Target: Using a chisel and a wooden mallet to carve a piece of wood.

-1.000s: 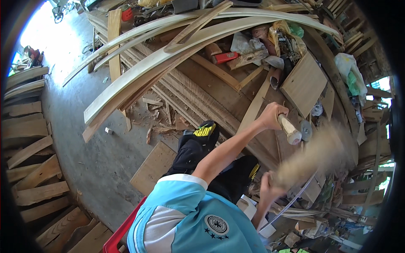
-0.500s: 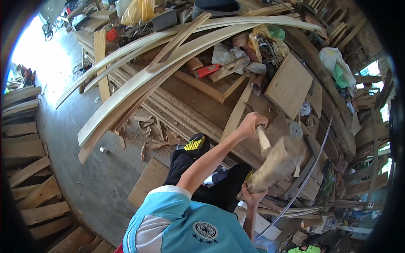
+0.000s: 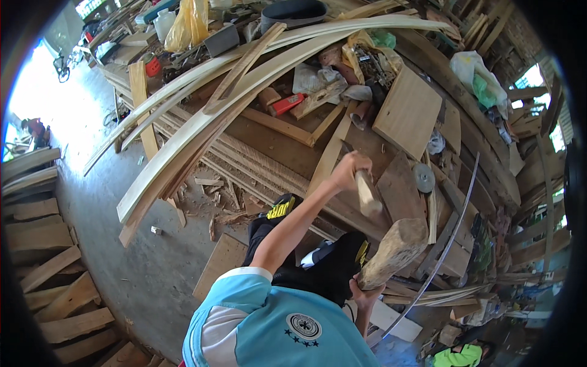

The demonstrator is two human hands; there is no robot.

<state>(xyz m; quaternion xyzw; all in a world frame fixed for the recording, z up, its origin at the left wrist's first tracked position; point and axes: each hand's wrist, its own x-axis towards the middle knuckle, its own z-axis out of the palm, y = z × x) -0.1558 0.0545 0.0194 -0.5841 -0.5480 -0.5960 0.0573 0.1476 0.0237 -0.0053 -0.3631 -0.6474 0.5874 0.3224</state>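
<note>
My left hand (image 3: 353, 170) is wrapped round the pale wooden handle (image 3: 368, 197) of a chisel. Its dark blade (image 3: 347, 146) shows beyond the fist, over a wooden board on the work surface; whether the edge touches wood I cannot tell. Lower down, my right hand (image 3: 367, 290) grips the narrow end of a rough wooden mallet (image 3: 396, 252). The mallet's thick, rounded head is raised, a little apart from the butt of the chisel handle. My legs, in black trousers, are bent beneath my arms.
Long curved planks (image 3: 244, 92) cross the far left. A loose flat panel (image 3: 408, 112), a red box (image 3: 286, 104) and a clear round disc (image 3: 423, 177) lie on the cluttered work surface. Wood blocks (image 3: 52, 269) line the left floor; a thin curved strip (image 3: 446, 251) stands at right.
The mallet, blurred and close against the chisel handle before, has moved down and away from it. My left hand still grips the chisel. The view has shifted slightly.
</note>
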